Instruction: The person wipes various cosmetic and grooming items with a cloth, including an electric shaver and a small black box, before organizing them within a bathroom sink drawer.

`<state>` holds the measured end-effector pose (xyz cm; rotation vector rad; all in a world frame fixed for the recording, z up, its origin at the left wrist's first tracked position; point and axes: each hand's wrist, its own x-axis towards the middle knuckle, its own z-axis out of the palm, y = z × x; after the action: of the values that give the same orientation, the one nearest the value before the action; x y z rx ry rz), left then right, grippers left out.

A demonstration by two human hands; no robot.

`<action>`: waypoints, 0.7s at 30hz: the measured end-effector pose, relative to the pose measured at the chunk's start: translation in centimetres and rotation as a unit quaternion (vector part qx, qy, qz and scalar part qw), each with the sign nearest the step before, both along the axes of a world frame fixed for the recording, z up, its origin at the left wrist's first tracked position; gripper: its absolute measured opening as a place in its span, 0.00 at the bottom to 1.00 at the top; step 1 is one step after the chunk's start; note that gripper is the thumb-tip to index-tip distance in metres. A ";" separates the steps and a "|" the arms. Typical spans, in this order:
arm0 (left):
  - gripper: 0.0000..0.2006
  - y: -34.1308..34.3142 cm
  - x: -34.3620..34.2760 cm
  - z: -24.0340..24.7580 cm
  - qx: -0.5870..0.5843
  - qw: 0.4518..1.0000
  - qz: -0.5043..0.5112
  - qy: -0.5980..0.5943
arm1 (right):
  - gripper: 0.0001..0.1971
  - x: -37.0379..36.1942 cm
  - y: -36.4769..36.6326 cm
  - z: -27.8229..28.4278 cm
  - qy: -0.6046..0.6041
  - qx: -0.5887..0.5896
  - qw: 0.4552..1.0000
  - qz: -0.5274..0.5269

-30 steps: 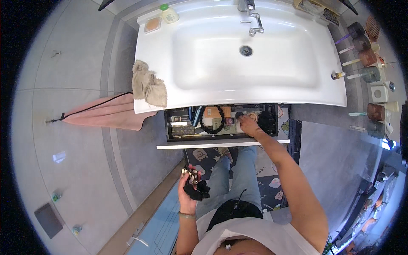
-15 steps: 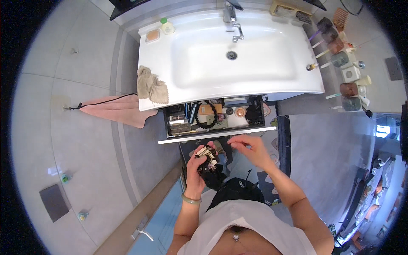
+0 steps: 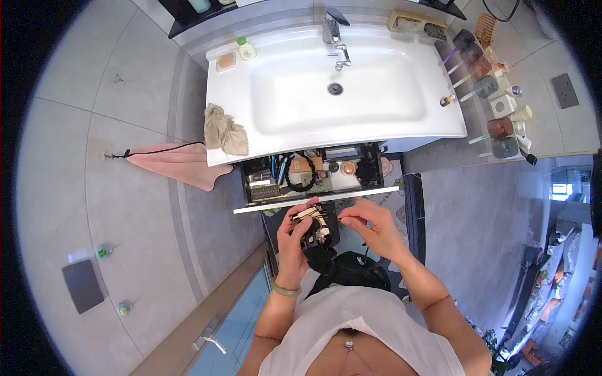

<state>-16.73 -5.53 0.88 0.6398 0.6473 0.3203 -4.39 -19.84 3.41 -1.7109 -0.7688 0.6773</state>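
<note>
My left hand (image 3: 293,241) is closed around a black and cream bundle (image 3: 318,229) of small pieces, whose kind I cannot make out. Soft black material (image 3: 320,258) hangs beneath it toward my lap. Just to the right, my right hand (image 3: 375,229) pinches thumb against fingers. A tiny dark bit shows at its fingertips, too small to name. Both hands are over my lap, in front of a pulled-out drawer (image 3: 316,200). Inside it lie a black braided headband (image 3: 290,182), an orange box (image 3: 306,165) and a round copper-coloured container (image 3: 348,168).
Above the drawer is a white washbasin (image 3: 338,116) with a tap (image 3: 332,28). A beige cloth (image 3: 224,131) droops over its left front corner. Cups with toothbrushes (image 3: 500,128) line the right wall. A pink cloth (image 3: 182,163) hangs at the left; a door handle (image 3: 214,338) is lower left.
My right hand has stayed pinched while my left hand and the bundle have come closer to it. The view has shifted slightly.
</note>
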 end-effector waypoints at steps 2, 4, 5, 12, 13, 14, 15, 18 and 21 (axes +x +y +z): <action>0.12 -0.1 0.2 0.6 0.012 1.000 0.006 0.005 | 0.05 0.1 -0.1 0.1 -0.063 0.006 0.998 -0.011; 0.11 -0.4 0.3 1.0 0.016 1.000 0.007 0.006 | 0.05 0.4 -0.2 0.5 -0.082 0.015 0.996 -0.014; 0.11 -0.5 0.4 1.1 0.065 0.998 0.000 0.004 | 0.05 0.5 -0.2 0.7 -0.099 0.024 0.995 -0.018; 0.12 -1.1 0.7 2.0 0.189 0.982 -0.027 -0.002 | 0.06 2.6 -0.1 2.6 -0.202 0.052 0.978 0.017; 0.12 -1.1 0.7 2.2 0.189 0.981 -0.034 0.000 | 0.06 2.8 -0.1 2.6 -0.205 0.066 0.976 0.025; 0.12 -1.2 0.8 2.4 0.189 0.981 -0.041 0.002 | 0.06 3.0 -0.1 2.7 -0.209 0.081 0.974 0.034; 0.12 -1.3 0.9 2.6 0.182 0.982 -0.040 -0.004 | 0.06 3.1 -0.2 2.7 -0.208 0.082 0.974 0.034; 0.12 -1.4 1.1 2.8 0.188 0.981 -0.043 -0.007 | 0.07 3.5 -0.4 2.9 -0.207 0.092 0.973 0.047; 0.12 -1.5 1.3 3.2 0.171 0.984 -0.048 -0.011 | 0.07 3.8 -0.4 3.0 -0.209 0.100 0.971 0.054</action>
<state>-15.43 -7.08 4.10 0.9909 0.5420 0.3512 -0.61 -20.29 6.43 -1.6517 -1.1884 0.2960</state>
